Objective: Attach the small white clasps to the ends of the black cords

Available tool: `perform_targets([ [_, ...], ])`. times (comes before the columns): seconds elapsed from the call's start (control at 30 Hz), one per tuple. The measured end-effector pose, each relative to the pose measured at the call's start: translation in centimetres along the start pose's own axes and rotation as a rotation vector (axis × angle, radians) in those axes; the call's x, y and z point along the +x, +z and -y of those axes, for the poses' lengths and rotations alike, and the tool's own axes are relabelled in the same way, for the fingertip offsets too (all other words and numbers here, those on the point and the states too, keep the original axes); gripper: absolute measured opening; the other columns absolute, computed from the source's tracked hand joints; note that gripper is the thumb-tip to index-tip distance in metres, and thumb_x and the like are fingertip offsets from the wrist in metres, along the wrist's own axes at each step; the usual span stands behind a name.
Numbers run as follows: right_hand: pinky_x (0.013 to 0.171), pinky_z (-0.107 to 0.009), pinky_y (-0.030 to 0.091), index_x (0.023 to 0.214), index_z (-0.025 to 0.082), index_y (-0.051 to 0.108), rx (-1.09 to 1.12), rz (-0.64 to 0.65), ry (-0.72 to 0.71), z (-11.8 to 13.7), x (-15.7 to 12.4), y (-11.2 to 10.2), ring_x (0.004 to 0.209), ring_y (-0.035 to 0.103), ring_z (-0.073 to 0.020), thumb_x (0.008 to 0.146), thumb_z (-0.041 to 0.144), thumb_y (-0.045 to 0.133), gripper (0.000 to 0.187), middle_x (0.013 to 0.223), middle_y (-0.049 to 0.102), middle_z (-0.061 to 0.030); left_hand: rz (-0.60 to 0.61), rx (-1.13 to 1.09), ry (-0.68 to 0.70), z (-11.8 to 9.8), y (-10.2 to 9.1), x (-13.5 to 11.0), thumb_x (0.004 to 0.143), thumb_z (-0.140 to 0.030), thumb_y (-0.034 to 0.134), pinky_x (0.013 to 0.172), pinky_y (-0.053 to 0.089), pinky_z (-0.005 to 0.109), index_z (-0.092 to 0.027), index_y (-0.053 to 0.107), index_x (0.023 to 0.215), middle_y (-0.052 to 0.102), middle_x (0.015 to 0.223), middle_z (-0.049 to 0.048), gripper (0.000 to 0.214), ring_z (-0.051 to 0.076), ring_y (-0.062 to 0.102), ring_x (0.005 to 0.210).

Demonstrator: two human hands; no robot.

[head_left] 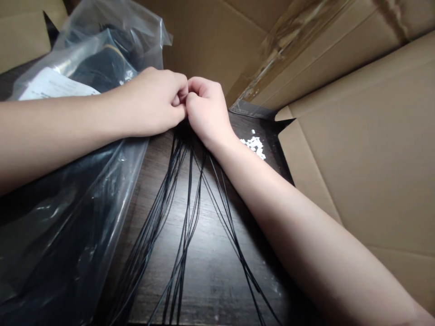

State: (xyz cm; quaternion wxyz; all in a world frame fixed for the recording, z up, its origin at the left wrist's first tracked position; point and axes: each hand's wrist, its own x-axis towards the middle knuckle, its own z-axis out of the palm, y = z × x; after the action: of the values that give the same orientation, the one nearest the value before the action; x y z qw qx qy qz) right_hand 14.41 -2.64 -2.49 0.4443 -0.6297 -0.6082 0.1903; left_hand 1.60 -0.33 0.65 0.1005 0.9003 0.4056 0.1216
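Head view: the left hand [163, 99] and right hand [209, 106] meet, fingers pinched narrow; from here I can't tell on what. Thin black flexible wires [185, 244] fan nearward below; keeping strands uncrossed should help. Small white pieces [257, 147] lie right.

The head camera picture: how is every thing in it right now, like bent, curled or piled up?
Left hand: fingers curled, close against the right hand; any grip hidden.
Right hand: fingers curled; any grip hidden.
Black cords: fanned out in loose bunches.
Plastic bag: wrinkled.
White pieces: loosely piled, partly hidden.
Cardboard: creased.
Table: shiny.
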Motion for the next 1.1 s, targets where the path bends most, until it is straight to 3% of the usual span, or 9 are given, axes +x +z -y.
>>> perform_targets([
  [0.43, 0.079, -0.027, 0.048, 0.066, 0.024, 0.055, -0.059, 0.013, -0.002, -0.1, 0.0, -0.1, 0.083, 0.062, -0.0176, 0.076, 0.008, 0.044, 0.022, 0.076, 0.065, 0.0003, 0.003, -0.001, 0.003, 0.1, -0.1, 0.0, 0.083, -0.025, 0.048, 0.086, 0.047, 0.034, -0.016, 0.065, 0.094, 0.063, 0.083, 0.0024, 0.022, 0.021, 0.064, 0.088],
  [0.7, 0.074, -0.029, 0.044, 0.063, 0.022, 0.052, 0.006, -0.010, -0.015, -0.2, 0.2, 0.0, 0.078, 0.058, -0.0171, 0.075, 0.004, 0.043, 0.024, 0.071, 0.062, -0.0003, -0.009, 0.073, 0.010, -0.1, 0.0, 0.1, 0.084, -0.025, 0.047, 0.084, 0.048, 0.034, -0.016, 0.065, 0.096, 0.062, 0.082, 0.0021, 0.024, 0.022, 0.065, 0.088],
  [0.93, 0.067, -0.027, 0.038, 0.060, 0.023, 0.050, 0.004, -0.010, 0.025, -0.3, 0.7, 0.1, 0.075, 0.056, -0.0146, 0.076, 0.001, 0.047, 0.027, 0.068, 0.059, 0.0017, -0.028, 0.077, 0.007, -0.4, 0.0, 0.2, 0.081, -0.021, 0.048, 0.090, 0.051, 0.050, -0.014, 0.066, 0.097, 0.053, 0.076, 0.0019, 0.025, 0.034, 0.067, 0.097],
  [1.1, 0.067, -0.026, 0.036, 0.058, 0.022, 0.048, 0.012, -0.019, -0.010, -0.7, 1.1, 0.2, 0.073, 0.054, -0.0126, 0.075, 0.004, 0.051, 0.024, 0.067, 0.057, 0.0028, -0.005, 0.107, -0.068, -1.1, -0.2, 0.2, 0.078, -0.022, 0.046, 0.091, 0.049, 0.059, -0.013, 0.067, 0.101, 0.049, 0.077, 0.0016, 0.032, 0.041, 0.065, 0.105],
])
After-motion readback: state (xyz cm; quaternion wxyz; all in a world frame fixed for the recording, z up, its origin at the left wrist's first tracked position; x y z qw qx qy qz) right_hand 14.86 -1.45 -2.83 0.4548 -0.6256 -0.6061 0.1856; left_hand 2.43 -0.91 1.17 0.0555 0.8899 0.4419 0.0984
